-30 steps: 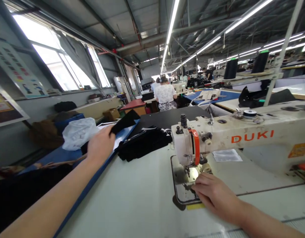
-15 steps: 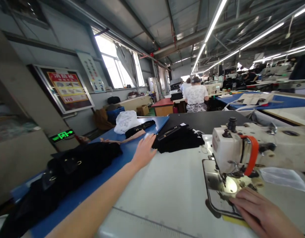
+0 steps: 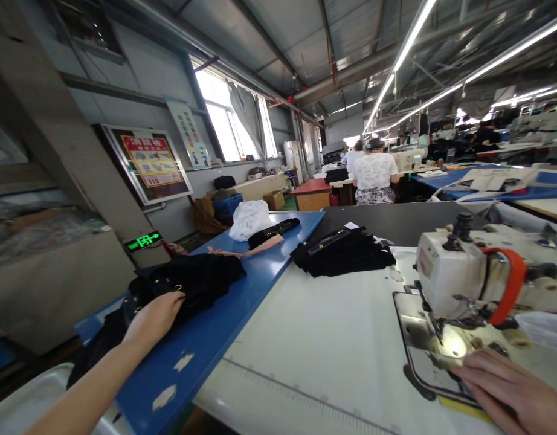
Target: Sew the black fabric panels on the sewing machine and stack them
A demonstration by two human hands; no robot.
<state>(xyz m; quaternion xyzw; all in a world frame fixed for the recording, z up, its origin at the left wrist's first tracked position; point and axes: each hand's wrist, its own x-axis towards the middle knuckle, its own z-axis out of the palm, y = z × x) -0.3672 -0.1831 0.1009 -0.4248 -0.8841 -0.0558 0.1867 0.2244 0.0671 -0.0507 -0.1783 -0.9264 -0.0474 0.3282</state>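
Note:
On the blue table (image 3: 224,320) at the left lies a heap of black garments (image 3: 206,275) with gold-coloured rings. My left hand (image 3: 156,317) is on this heap, its fingers bent together at the cloth near a ring. At the right, my right hand (image 3: 500,377) rests by the metal plate of a white sewing machine (image 3: 446,272), under its lit needle area. Its fingers are pressed together, and whatever is beneath them is too small or hidden to make out. A stack of black pieces (image 3: 346,254) sits on the white tabletop (image 3: 305,338).
A white plastic bag (image 3: 250,219), a black strap and a beige strip (image 3: 264,244) lie at the blue table's far end. A white tub (image 3: 38,402) stands at the lower left. Two people (image 3: 373,172) are farther back, facing away.
My left hand has moved from beside the stack of black pieces, left and down onto the heap of black garments. The view has turned left. My right hand stays at the machine.

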